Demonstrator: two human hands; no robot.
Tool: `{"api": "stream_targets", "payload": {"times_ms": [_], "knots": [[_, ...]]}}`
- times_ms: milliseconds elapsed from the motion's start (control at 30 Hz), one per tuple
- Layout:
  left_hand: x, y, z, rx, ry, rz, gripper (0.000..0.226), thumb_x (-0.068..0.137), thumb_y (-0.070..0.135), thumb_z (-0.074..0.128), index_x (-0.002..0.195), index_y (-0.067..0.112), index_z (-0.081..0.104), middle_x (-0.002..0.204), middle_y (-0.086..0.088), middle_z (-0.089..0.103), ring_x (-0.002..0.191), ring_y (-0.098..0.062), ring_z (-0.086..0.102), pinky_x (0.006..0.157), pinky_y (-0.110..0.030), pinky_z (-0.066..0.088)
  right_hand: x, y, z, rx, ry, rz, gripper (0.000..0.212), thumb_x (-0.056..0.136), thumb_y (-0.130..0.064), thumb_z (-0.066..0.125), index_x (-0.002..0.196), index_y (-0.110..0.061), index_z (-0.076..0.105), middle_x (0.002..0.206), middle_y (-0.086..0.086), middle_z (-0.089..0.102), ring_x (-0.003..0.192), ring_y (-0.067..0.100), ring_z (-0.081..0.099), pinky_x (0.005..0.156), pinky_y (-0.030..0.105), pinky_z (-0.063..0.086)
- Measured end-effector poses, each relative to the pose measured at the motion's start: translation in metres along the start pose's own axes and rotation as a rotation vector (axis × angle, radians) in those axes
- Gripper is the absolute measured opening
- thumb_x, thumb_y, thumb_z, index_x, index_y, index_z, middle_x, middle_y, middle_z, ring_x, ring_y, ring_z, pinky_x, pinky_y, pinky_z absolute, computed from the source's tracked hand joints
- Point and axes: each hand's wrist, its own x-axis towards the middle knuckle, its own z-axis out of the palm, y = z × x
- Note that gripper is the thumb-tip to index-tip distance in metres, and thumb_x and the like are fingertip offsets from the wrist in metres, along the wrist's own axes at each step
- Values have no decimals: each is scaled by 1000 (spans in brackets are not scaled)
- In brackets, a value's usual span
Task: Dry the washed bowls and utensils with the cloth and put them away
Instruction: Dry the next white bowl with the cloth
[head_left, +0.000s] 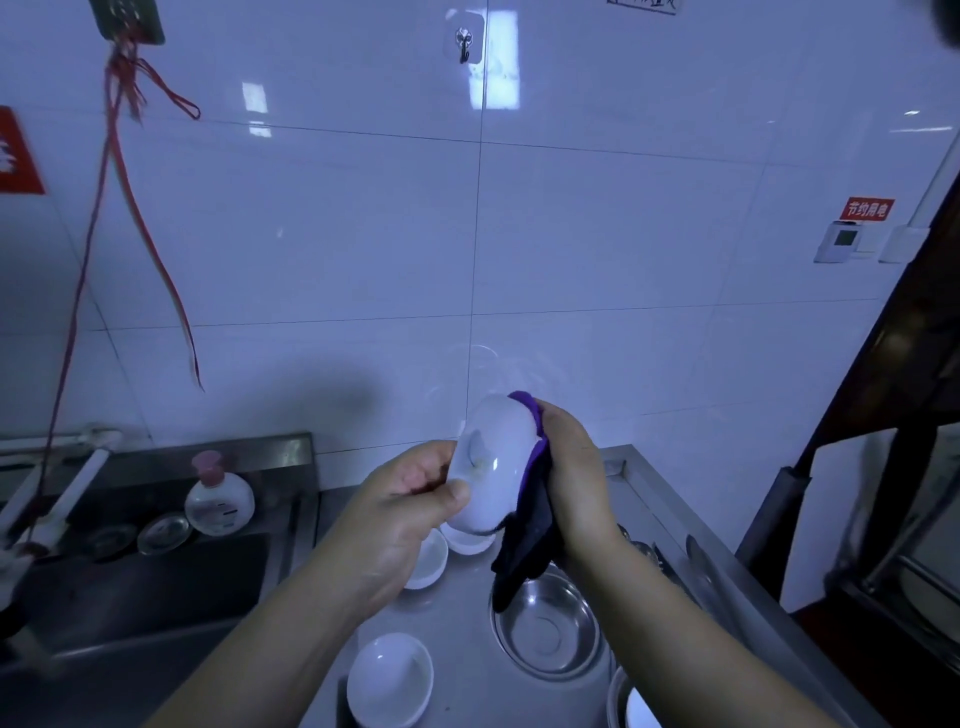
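Bowl (496, 462) in white is held up above the steel desk (457, 613), tilted on its side so that its base faces the camera. The left hand (410, 499) grips it at the base, with the thumb and the curled fingers (460, 491) on the foot ring. The right hand (571, 467) holds a dark cloth (527, 540) with a purple edge against the rim and the inner side of the bowl; its fingers are curled around the cloth, and the loose end of the cloth hangs down. Under the hands, on the desk, stand more white bowls: one small bowl (428, 564) just beside another partly hidden one (467, 543), and one (389, 680) near the lower edge. A steel bowl (545, 623) stands to their right. On the left is a dark sink (156, 587), with a soap bottle (219, 496) on its back rim.
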Motion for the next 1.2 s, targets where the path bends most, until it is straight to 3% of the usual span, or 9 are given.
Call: {"api": "stream_targets", "payload": {"times_ms": [100, 200, 300, 433, 567, 833, 1067, 1200], "knots": [[3, -2, 0, -192, 84, 8, 26, 79, 10, 57, 100, 10, 72, 102, -13, 71, 96, -23, 67, 80, -28, 53, -11, 4, 6, -141, 147, -215, 19, 90, -29, 51, 101, -33, 66, 96, -17, 68, 91, 2, 63, 77, 18, 50], [5, -5, 0, -341, 154, 19, 25, 80, 4, 60, 104, 4, 68, 108, -16, 69, 101, -23, 66, 82, -27, 54, -25, 9, 10, -535, 166, -607, 36, 88, -31, 50, 122, -26, 56, 119, -23, 50, 113, 4, 45, 97, 10, 33], [6, -2, -1, -395, 167, 7, 33, 81, 7, 54, 112, -1, 62, 114, -18, 67, 106, -24, 64, 86, -29, 54, -28, 15, 8, -693, 114, -808, 36, 90, -23, 46, 118, -10, 64, 123, -10, 52, 111, 14, 40, 100, 14, 30], [8, 10, -4, -454, 162, 49, 27, 81, 5, 51, 105, -1, 62, 100, -12, 71, 94, -19, 68, 73, -26, 56, -31, 18, 0, -797, 29, -1021, 26, 91, -12, 48, 107, -5, 68, 115, -1, 60, 99, 24, 45, 93, 29, 37], [7, 18, -12, -428, 202, 27, 30, 76, 4, 52, 104, 1, 64, 93, -6, 74, 87, -14, 70, 68, -22, 56, -28, 15, -13, -889, -39, -1071, 26, 88, -6, 48, 99, -3, 72, 106, 4, 64, 92, 25, 46, 88, 25, 38], [-1, 18, -10, -297, 194, -4, 25, 74, 9, 55, 81, 15, 78, 86, -5, 75, 80, -13, 71, 65, -23, 56, -26, 2, -1, -919, 81, -993, 29, 87, -10, 48, 102, -6, 72, 108, 4, 62, 96, 21, 41, 90, 15, 32], [-5, 24, -14, -280, 246, 30, 21, 72, 10, 56, 89, 8, 70, 85, -4, 74, 78, -12, 69, 66, -21, 56, -46, 4, -9, -960, -139, -1054, 26, 85, -5, 49, 95, -6, 73, 103, 4, 65, 90, 26, 46, 84, 23, 38], [-12, 25, -11, -144, 241, 46, 22, 72, 7, 66, 93, 9, 70, 88, -5, 71, 83, -17, 65, 73, -25, 50, -38, -17, -8, -820, 71, -1028, 27, 86, -10, 51, 100, -8, 73, 104, -2, 61, 95, 23, 47, 91, 17, 35]]}}
